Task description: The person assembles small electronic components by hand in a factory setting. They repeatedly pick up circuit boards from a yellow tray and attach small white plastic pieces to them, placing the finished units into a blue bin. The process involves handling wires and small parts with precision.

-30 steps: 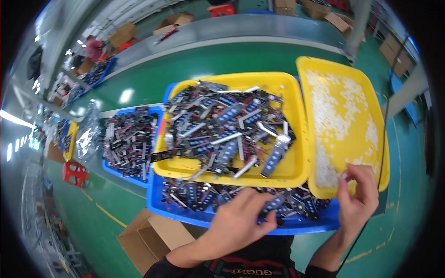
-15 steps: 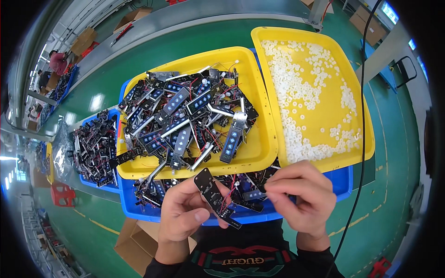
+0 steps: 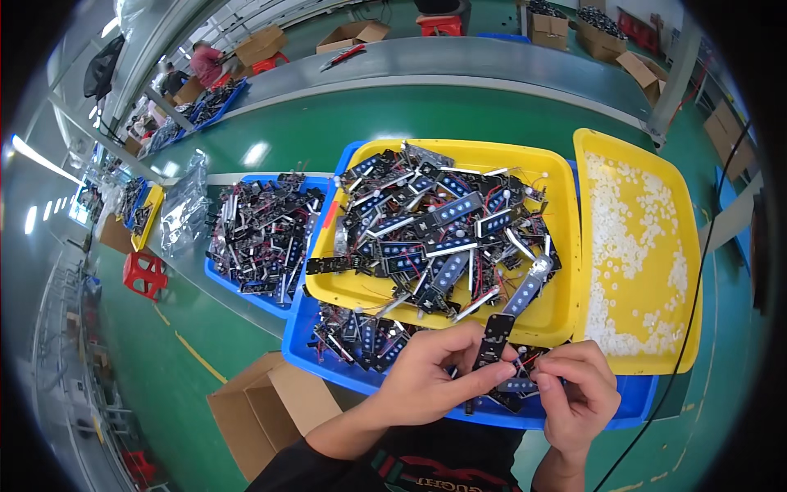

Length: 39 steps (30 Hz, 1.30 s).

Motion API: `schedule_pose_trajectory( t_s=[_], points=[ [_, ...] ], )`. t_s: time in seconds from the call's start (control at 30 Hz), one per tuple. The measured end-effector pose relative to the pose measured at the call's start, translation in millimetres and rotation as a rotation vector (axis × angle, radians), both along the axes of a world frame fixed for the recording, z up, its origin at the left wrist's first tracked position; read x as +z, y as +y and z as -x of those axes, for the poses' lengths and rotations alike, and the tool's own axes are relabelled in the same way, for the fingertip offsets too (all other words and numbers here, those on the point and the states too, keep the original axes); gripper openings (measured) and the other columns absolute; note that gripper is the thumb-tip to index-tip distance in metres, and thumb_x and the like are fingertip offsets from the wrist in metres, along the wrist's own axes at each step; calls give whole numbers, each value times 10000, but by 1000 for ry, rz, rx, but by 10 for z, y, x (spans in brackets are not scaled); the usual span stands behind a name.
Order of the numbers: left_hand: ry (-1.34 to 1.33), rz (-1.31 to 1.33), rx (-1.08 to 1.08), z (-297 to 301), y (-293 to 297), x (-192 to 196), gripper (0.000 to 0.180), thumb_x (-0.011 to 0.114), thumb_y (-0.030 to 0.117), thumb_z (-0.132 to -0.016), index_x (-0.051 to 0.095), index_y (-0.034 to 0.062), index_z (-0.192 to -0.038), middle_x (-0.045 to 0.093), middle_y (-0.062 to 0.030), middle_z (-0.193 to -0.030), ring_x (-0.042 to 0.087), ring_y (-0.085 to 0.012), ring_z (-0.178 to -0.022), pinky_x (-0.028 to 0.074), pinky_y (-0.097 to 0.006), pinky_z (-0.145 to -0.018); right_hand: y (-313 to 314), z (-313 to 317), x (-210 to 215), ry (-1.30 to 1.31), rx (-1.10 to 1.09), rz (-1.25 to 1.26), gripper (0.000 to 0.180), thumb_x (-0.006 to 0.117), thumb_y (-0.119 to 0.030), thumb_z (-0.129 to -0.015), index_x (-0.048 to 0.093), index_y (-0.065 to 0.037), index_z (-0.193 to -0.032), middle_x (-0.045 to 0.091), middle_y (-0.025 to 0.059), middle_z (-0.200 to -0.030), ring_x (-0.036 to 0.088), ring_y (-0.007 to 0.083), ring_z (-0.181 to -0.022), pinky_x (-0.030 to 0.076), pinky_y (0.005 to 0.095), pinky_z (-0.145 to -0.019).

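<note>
My left hand [image 3: 422,373] pinches a black circuit board [image 3: 494,336] by its side, thumb in front, with the board standing nearly upright. Close to its right, my right hand [image 3: 580,395] has thumb and forefinger pressed together beside thin wires; whatever is between those fingertips is too small to tell. Behind the hands, a yellow tray [image 3: 354,287] holds a heap of circuit boards with red wires and white strips. To its right, small white rings [image 3: 619,217] lie scattered in a second yellow tray [image 3: 648,287]. More boards fill a blue tray [image 3: 635,402] beneath.
Another blue tray [image 3: 244,289] full of boards stands at the left, near a clear plastic bag [image 3: 184,209]. An open cardboard box [image 3: 270,410] sits low at the left. A black cable hangs down the right side. A grey bench [image 3: 459,61] crosses the back.
The view has swung left, so the trays appear farther right. My right hand has come closer to the board in my left hand, and the board now stands more upright.
</note>
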<state>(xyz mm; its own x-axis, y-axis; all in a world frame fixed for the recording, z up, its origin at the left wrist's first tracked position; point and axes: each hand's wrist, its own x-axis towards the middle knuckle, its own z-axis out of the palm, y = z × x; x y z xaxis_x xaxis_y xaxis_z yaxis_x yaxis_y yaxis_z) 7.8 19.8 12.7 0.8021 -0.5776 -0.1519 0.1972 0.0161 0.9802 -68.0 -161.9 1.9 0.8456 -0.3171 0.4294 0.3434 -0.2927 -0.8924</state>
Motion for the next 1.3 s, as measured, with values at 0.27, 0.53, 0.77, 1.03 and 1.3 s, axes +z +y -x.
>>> schedule_pose_trajectory(
  t_s=[0.27,0.53,0.77,1.03,1.3],
  points=[
    [-315,23,-21,-77,-142,8,105,748,22,-819,680,-25,-885,670,-78,-872,643,-121,-764,473,-240,-648,-98,-68,143,-24,-3,15,219,729,88,-751,719,31,-963,664,132,-855,629,180,-719,482,258,-603],
    [-151,92,41,22,-230,56,145,767,7,-786,689,-16,-906,657,-54,-835,570,-88,-714,427,-220,-648,-125,-78,158,46,65,-79,201,681,70,-819,714,20,-1011,666,114,-909,633,158,-722,492,251,-616],
    [-307,12,5,-47,-197,32,122,792,48,-767,691,4,-818,595,-24,-694,478,-61,-574,321,-220,-523,-151,-53,149,34,257,-150,220,636,32,-870,687,15,-1083,656,112,-964,628,145,-760,495,247,-650],
    [-427,-42,0,-57,-207,11,135,798,33,-733,684,17,-802,565,-16,-663,445,-57,-539,296,-229,-490,-136,-30,73,39,278,-147,203,695,11,-842,691,5,-1045,643,108,-993,624,139,-751,515,243,-666],
    [-444,-30,-30,-68,-236,68,166,757,-27,-745,716,6,-902,610,-28,-754,532,-62,-621,389,-203,-548,-86,-94,13,-156,115,-70,238,723,64,-778,664,13,-1003,679,126,-910,659,211,-757,531,281,-659]
  ],
)
